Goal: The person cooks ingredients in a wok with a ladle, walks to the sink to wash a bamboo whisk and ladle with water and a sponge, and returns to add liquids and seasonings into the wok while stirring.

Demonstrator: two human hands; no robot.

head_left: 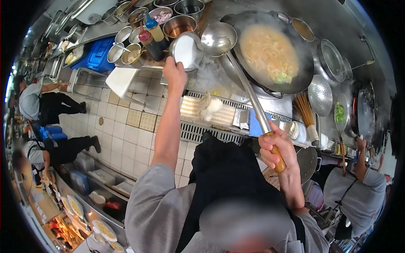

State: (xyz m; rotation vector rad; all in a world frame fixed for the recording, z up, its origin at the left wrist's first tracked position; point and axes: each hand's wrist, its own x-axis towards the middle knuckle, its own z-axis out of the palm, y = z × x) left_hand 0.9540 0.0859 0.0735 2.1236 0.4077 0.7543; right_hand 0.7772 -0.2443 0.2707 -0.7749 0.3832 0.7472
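Observation:
My left hand [175,76] grips the near rim of a metal bowl [185,51] with white contents, tilted beside the sauce bottles. My right hand [277,145] is closed round the wooden handle of a large steel ladle [251,92]. The ladle's round head hangs at the left edge of a black wok [301,69], next to the bowl. In the wok, pale noodles in broth [270,50] steam, with some green pieces at the near side.
Sauce bottles [152,44] and metal pots [180,26] stand at the upper left. Folded towels [209,107] lie on the stove's front edge. A perforated skimmer [319,95] and bamboo brush [306,114] are right of the wok. Other people work at the left and right.

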